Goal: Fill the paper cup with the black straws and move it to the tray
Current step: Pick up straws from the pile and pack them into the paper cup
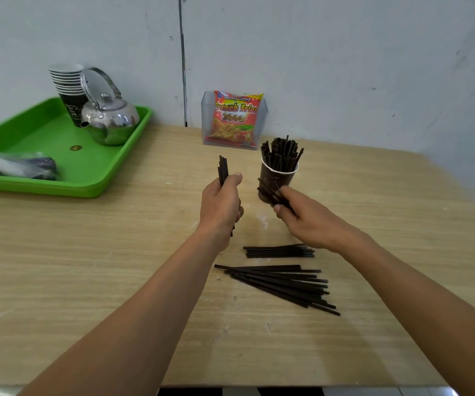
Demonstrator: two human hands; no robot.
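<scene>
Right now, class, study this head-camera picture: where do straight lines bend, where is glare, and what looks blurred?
Head view: wide-angle distortion bends the table edges and tilts the wall seam; glare glints on the kettle; the far right blurs; the paper cup, left hand and right hand gripping straws are sharp; shadows are soft.

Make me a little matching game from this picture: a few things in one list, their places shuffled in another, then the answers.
Things:
1. kettle
2. snack bag
3. paper cup
4. loose straws

Places:
A. lying flat on the table, nearest the person
B. on the green tray
C. standing upright, black straws sticking out of it
D. in a clear holder at the table's back edge

Pairs: 1-B, 2-D, 3-C, 4-A
</scene>
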